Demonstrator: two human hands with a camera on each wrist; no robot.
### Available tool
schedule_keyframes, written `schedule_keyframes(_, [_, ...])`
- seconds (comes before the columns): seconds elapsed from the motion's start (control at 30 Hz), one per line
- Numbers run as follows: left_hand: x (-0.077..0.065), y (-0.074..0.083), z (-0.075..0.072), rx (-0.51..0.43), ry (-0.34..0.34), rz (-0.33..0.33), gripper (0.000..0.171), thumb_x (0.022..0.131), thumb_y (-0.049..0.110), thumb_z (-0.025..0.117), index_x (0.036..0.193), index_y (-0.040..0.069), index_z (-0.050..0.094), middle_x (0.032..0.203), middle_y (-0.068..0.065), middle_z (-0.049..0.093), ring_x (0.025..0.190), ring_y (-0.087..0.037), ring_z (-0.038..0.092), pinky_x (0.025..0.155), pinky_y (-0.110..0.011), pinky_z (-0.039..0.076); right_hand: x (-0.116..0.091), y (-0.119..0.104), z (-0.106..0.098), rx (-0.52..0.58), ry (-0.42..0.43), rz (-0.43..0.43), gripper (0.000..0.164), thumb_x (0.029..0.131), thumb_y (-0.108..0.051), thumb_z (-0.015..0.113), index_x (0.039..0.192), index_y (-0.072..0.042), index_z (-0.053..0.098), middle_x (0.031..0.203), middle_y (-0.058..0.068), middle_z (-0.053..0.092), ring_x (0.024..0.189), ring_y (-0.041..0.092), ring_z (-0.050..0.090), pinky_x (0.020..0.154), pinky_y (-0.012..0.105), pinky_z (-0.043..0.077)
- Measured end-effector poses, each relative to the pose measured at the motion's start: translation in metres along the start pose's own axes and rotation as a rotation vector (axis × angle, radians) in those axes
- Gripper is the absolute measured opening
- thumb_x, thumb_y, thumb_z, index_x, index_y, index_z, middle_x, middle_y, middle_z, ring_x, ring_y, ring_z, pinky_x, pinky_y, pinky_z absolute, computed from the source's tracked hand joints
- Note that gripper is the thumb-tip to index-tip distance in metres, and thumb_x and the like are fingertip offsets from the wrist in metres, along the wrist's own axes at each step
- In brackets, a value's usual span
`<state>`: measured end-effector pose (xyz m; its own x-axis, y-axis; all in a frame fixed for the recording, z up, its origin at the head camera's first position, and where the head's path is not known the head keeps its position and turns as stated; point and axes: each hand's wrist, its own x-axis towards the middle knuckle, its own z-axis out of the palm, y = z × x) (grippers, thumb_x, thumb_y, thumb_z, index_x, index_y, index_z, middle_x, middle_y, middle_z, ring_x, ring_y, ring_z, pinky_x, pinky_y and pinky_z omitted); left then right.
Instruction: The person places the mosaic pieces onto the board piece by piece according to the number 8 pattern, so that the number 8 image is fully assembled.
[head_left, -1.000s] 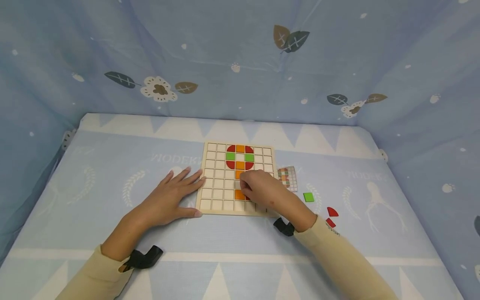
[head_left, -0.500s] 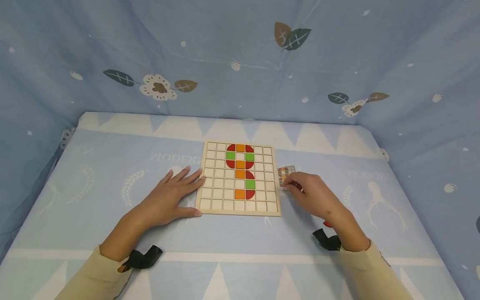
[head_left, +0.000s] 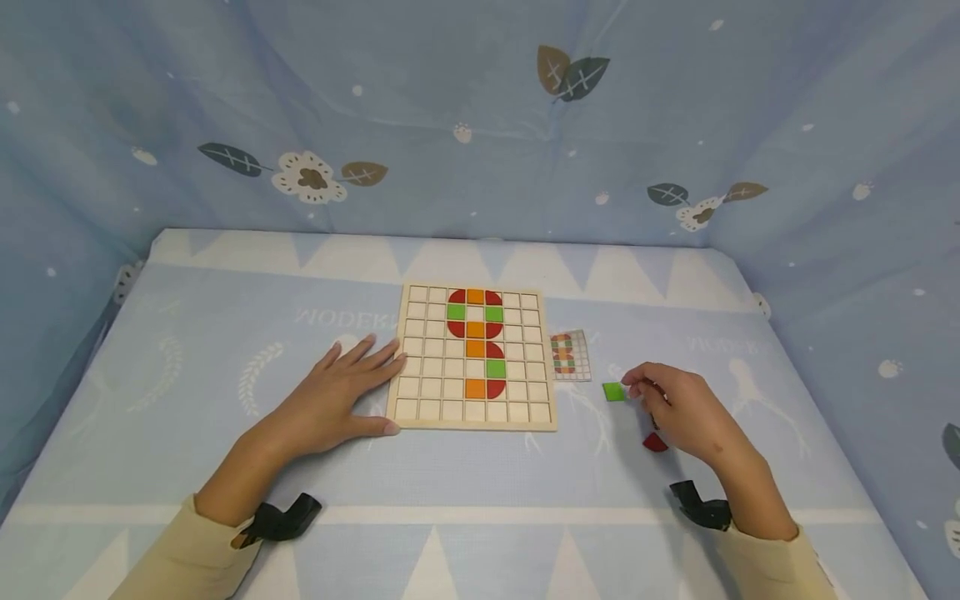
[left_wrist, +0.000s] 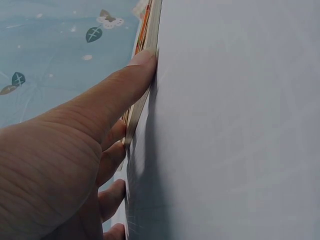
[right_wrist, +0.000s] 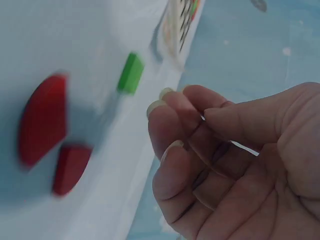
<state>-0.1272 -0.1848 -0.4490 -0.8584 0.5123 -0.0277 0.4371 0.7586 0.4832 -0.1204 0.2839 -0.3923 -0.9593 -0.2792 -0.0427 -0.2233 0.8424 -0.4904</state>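
Observation:
A pale wooden grid board (head_left: 430, 367) lies on the table with red, orange and green tiles in some of its squares. My left hand (head_left: 330, 398) is spread flat at its left side, fingertips touching the edge; the left wrist view shows the thumb (left_wrist: 127, 80) against the board's side. To the right, my right hand (head_left: 684, 415) hovers beside a loose green square tile (head_left: 612, 392), fingers loosely bent and nothing between them. Under that hand lies a red quarter-round tile (head_left: 655, 442). The right wrist view also shows a second red tile (right_wrist: 71, 169), hidden in the head view.
A small printed pattern card (head_left: 576, 354) lies against the board's right edge. The blue patterned cloth covers the table (head_left: 480, 500), and a blue curtain (head_left: 435, 100) rises behind its far edge and at both sides.
My right hand has left the board, where a green tile now shows in the lower right column, and moved right past the card to the loose green tile. The left hand has stayed put.

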Motion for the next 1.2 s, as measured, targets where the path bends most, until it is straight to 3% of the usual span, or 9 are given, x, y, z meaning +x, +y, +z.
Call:
schedule_keyframes(0.13, [0.0, 0.001, 0.001, 0.002, 0.003, -0.006, 0.092, 0.086, 0.048, 0.085, 0.161, 0.014, 0.044, 0.17, -0.005, 0.03, 0.159, -0.038, 0.015, 0.123, -0.067, 0.006, -0.011, 0.014, -0.004, -0.056, -0.001, 0.052, 0.022, 0.103, 0.001, 0.056, 0.117, -0.002, 0.073, 0.102, 0.006, 0.072, 0.084, 0.019, 0.064, 0.071, 0.037, 0.054])
schedule_keyframes(0.37, [0.0, 0.0, 0.0, -0.002, -0.002, 0.004, 0.092, 0.087, 0.048, 0.084, 0.161, 0.014, 0.043, 0.17, -0.005, 0.029, 0.159, -0.038, 0.014, 0.123, -0.067, 0.006, -0.025, 0.034, -0.004, -0.094, -0.096, 0.124, 0.024, 0.094, -0.005, 0.074, 0.117, -0.002, 0.072, 0.103, 0.004, 0.069, 0.089, 0.022, 0.064, 0.072, 0.039, 0.054])
schedule_keyframes(0.53, [-0.001, -0.001, 0.0, -0.007, -0.005, 0.005, 0.092, 0.087, 0.048, 0.084, 0.162, 0.013, 0.042, 0.171, -0.005, 0.029, 0.159, -0.038, 0.014, 0.123, -0.067, 0.006, -0.027, 0.039, 0.004, -0.123, -0.088, 0.14, 0.028, 0.088, -0.008, 0.082, 0.113, -0.004, 0.072, 0.104, 0.007, 0.065, 0.088, 0.022, 0.063, 0.075, 0.043, 0.056])
schedule_keyframes(0.67, [0.0, 0.0, 0.001, 0.003, -0.006, 0.0, 0.092, 0.087, 0.05, 0.083, 0.162, 0.014, 0.042, 0.17, -0.005, 0.03, 0.159, -0.038, 0.014, 0.123, -0.067, 0.006, -0.026, 0.036, 0.008, -0.161, -0.055, 0.133, 0.023, 0.087, -0.005, 0.083, 0.108, -0.002, 0.072, 0.1, 0.007, 0.067, 0.083, 0.022, 0.062, 0.074, 0.045, 0.057])
schedule_keyframes(0.9, [-0.001, -0.004, -0.001, -0.007, -0.004, 0.021, 0.091, 0.088, 0.05, 0.082, 0.162, 0.013, 0.042, 0.17, -0.006, 0.029, 0.158, -0.04, 0.015, 0.122, -0.068, 0.006, -0.023, 0.023, 0.014, -0.34, -0.035, 0.095, 0.004, 0.093, -0.006, 0.074, 0.092, -0.005, 0.071, 0.083, 0.002, 0.061, 0.072, 0.019, 0.056, 0.066, 0.042, 0.052])
schedule_keyframes(1.07, [0.0, -0.003, 0.0, -0.01, -0.003, 0.02, 0.091, 0.088, 0.05, 0.082, 0.162, 0.013, 0.042, 0.17, -0.006, 0.03, 0.158, -0.04, 0.015, 0.122, -0.068, 0.007, -0.024, 0.022, 0.013, -0.354, -0.029, 0.117, 0.012, 0.095, -0.005, 0.068, 0.084, -0.01, 0.068, 0.075, -0.001, 0.054, 0.065, 0.017, 0.049, 0.06, 0.037, 0.045])
schedule_keyframes(1.2, [0.0, -0.002, 0.001, -0.003, -0.001, 0.016, 0.091, 0.088, 0.049, 0.082, 0.161, 0.013, 0.043, 0.17, -0.006, 0.03, 0.158, -0.039, 0.015, 0.122, -0.068, 0.007, -0.025, 0.022, 0.016, -0.374, -0.006, 0.13, 0.007, 0.095, -0.006, 0.069, 0.088, -0.005, 0.07, 0.074, 0.001, 0.055, 0.063, 0.018, 0.05, 0.057, 0.038, 0.046])
